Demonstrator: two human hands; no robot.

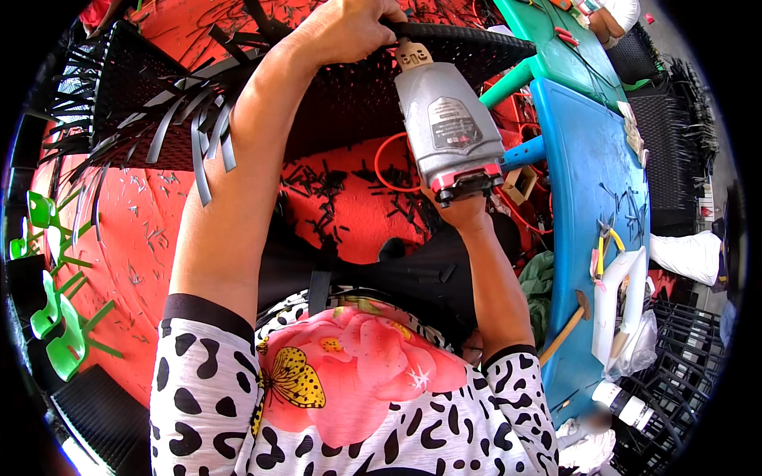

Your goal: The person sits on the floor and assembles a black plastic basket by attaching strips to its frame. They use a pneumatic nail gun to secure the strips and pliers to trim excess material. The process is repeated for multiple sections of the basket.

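Note:
My right hand (462, 211) grips a grey air staple gun (448, 119) from below; the tool's body hides most of the fingers. Its nose (413, 55) is up against the edge of a black woven wicker piece (476, 41). At that same edge, just left of the nose, my left hand (349, 32) is closed on the weave, fingertips pressed close together. Loose black strips (202, 127) stick out of the wicker below my left forearm. A red air hose (381, 163) curls beside the gun.
A blue plastic table (571, 206) at right bears yellow-handled pliers (605, 238), a hammer (565, 327) and a white frame-shaped piece (615, 301). Black scraps (317, 194) litter the red floor sheet (127, 262). Green chairs (67, 337) lie at left. Another person's hand (607, 22) shows at top right.

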